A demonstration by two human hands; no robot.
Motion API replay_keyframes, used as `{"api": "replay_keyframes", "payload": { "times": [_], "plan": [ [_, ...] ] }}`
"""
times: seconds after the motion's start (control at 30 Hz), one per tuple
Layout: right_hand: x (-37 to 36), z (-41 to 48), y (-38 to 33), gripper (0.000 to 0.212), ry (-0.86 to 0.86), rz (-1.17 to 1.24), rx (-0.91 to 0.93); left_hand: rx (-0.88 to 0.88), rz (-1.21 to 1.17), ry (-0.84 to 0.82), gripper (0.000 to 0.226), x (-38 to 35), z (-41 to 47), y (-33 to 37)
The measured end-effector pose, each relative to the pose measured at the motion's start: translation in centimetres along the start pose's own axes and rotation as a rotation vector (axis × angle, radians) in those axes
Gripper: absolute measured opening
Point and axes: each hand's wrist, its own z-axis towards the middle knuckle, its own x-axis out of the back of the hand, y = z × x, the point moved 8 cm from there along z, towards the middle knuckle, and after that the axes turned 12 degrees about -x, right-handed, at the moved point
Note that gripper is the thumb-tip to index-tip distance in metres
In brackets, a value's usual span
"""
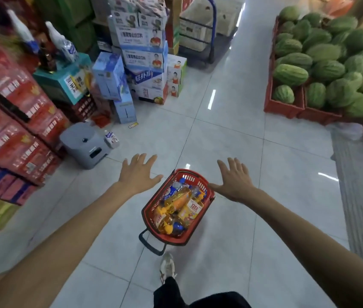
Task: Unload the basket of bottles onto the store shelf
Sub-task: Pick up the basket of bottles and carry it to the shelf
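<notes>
I see the fingers (139,160) of the left hand (139,173) straight and fanned wide, palm down, gripping nothing. The right hand (235,182) matches it: its fingers (231,166) are spread and it holds nothing. Its thumb lines up with the far right corner of the basket (148,210), and I cannot tell whether it touches. Both bare forearms run back toward 7 and 5 o'clock.

The red basket sits on the pale tiled floor (220,134) between the 2 hands, slightly toward 6 o'clock from them. It is packed with bottles (177,197), mostly yellow and orange with some blue caps, lying jumbled on their sides. Its black handle (151,243) sticks out at the near end, just above a light shoe (167,266) at 6 o'clock.

At 9 o'clock I see stacked red cartons (13,121), with a grey appliance (84,145) on the floor beside them. At 11 o'clock stands a pile of blue and white drink boxes (145,56). At 2 o'clock, watermelons (327,63) are heaped in red crates (282,107), well apart from the basket.
</notes>
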Motion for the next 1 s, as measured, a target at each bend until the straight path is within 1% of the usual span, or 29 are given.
{"api": "replay_keyframes", "payload": {
  "times": [0.13, 0.3, 0.43, 0.6, 0.63, 0.67, 0.73, 0.77, 0.8, 0.87, 0.9, 1.0],
  "plan": [
    [0.8, 5.3, 0.8, 0.103, -0.01, -0.04, 0.101, 0.086, -0.014, -0.01, 0.085, -0.4, 2.1, -0.2],
    [-0.4, 12.2, 1.6, 0.105, -0.07, -0.087, 0.266, 0.305, -0.027, -0.045, 0.084, -2.6, 1.1, -0.1],
    [-3.0, 16.0, 1.5, 0.104, -0.132, -0.16, 0.411, 0.494, -0.119, -0.074, 0.083, -6.7, -2.3, 1.6],
    [-7.3, 18.9, 1.1, 0.106, -0.181, -0.256, 0.504, 0.612, -0.218, -0.177, 0.085, -13.5, -4.8, 4.5],
    [-8.0, 19.2, 0.8, 0.11, -0.197, -0.271, 0.513, 0.626, -0.239, -0.199, 0.085, -15.0, -4.7, 5.0],
    [-8.9, 19.4, 0.5, 0.119, -0.212, -0.282, 0.525, 0.64, -0.262, -0.222, 0.085, -16.6, -4.7, 5.4],
    [-10.5, 20.2, -0.2, 0.145, -0.209, -0.284, 0.547, 0.667, -0.301, -0.251, 0.085, -19.3, -4.3, 6.0],
    [-11.3, 20.6, -0.5, 0.147, -0.209, -0.289, 0.549, 0.675, -0.33, -0.264, 0.085, -20.7, -3.8, 6.2],
    [-12.2, 21.0, -0.7, 0.137, -0.21, -0.286, 0.55, 0.682, -0.358, -0.285, 0.085, -22.0, -3.3, 6.4],
    [-13.7, 21.9, -1.5, 0.11, -0.193, -0.288, 0.56, 0.688, -0.382, -0.315, 0.086, -24.3, -2.0, 6.6],
    [-15.1, 22.8, -2.0, 0.103, -0.203, -0.302, 0.575, 0.703, -0.413, -0.324, 0.087, -26.1, -1.2, 6.5],
    [-16.6, 24.1, -2.5, 0.098, -0.207, -0.336, 0.608, 0.738, -0.459, -0.279, 0.086, -28.3, 0.4, 6.6]
  ]
}}
